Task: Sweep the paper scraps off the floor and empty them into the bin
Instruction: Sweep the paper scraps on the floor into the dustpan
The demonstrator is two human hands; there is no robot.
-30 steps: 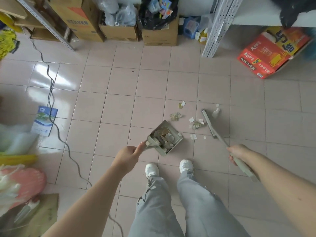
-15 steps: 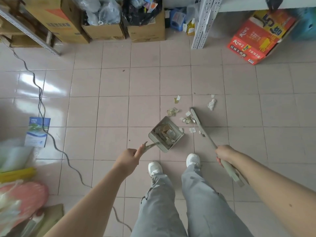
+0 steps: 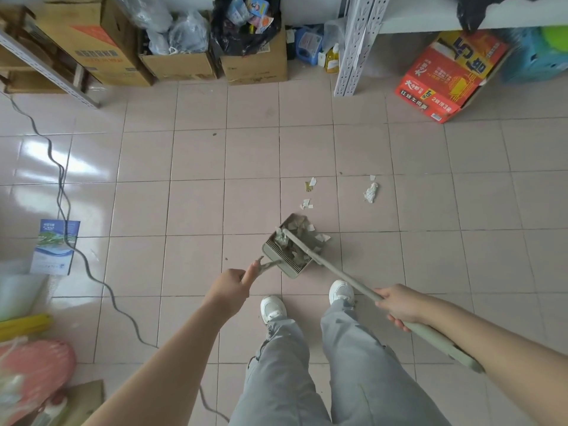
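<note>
Torn paper scraps (image 3: 297, 226) lie heaped in a grey-green dustpan (image 3: 282, 256) set on the pink tiled floor (image 3: 199, 195), just ahead of a person's white shoes (image 3: 272, 305). The far end of a long-handled broom (image 3: 338, 273) rests inside the pan, on top of the heap. The left hand (image 3: 233, 287) is closed round the dustpan's handle with the thumb laid along it; the right hand (image 3: 399, 306) grips the broom's shaft, fingers wrapped under it. More loose scraps (image 3: 306, 204) sit on the tiles just beyond the pan's mouth, and a crumpled paper wad (image 3: 371, 193) lies a little apart to their right. Against the back wall stand a cardboard box lined with a black bag (image 3: 253, 61), a white shelf upright (image 3: 353, 41) and a red carton (image 3: 448, 78). A grey cable (image 3: 61, 192) snakes across the floor at left, over a blue leaflet (image 3: 55, 249).
</note>
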